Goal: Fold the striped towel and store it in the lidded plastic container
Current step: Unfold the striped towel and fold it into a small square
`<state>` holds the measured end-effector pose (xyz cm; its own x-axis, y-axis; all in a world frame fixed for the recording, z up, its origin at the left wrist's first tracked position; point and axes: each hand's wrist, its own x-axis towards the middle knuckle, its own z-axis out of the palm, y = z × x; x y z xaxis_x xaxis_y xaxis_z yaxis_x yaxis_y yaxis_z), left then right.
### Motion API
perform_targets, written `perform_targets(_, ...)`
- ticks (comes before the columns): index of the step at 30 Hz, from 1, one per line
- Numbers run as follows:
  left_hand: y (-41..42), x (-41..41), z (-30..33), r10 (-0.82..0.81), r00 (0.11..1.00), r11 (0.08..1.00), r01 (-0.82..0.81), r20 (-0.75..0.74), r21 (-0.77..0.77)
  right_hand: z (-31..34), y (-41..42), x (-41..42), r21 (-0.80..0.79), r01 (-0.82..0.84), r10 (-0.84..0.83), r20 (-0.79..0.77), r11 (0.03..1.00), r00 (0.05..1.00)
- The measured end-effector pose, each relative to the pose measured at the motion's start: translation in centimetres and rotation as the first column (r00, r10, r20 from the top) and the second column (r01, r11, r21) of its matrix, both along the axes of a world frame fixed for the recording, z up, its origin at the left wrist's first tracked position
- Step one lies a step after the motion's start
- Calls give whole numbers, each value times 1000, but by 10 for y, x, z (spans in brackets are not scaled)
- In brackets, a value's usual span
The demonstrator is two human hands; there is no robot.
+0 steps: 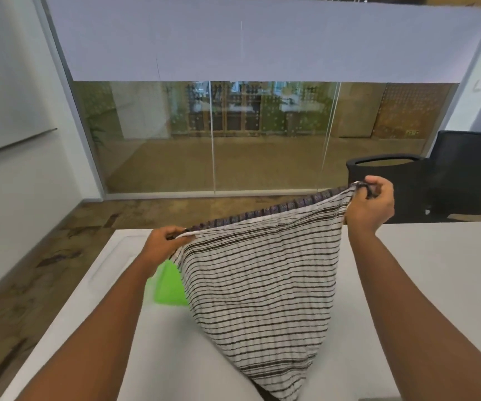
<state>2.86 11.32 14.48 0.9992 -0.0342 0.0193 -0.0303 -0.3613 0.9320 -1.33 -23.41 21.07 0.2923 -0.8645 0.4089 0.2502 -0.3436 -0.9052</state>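
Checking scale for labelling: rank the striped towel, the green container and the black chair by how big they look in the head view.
1. striped towel, though nearest the camera.
2. black chair, cut by the frame edge.
3. green container, mostly hidden behind the towel, so unsure.

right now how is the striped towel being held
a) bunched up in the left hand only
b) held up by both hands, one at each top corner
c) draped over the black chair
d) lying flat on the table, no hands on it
b: the left hand and the right hand each pinch a top corner of the striped towel, which hangs down toward the white table.
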Motion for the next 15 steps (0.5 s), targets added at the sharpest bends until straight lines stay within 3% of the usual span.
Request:
perform_targets(4, 18, 0, 10, 26, 995, 955, -53, -97, -291, -13, -8, -4, 72, -42, 52, -155, 997, 986)
perform_targets(8, 24, -1, 14, 161, 981, 819, -194, -109, -540, -21, -8, -7, 97, -88, 108, -228, 991, 968)
perform_targets(12, 30, 2, 17, 197, 967, 766, -256, -162, -589, -22, -11, -8, 219, -169, 233, -316, 961, 920)
perform_targets(15, 36, 5, 16, 237, 946, 724, -324, -222, -608, -23, -19, -13, 356, -292, 397, -268, 888, 878)
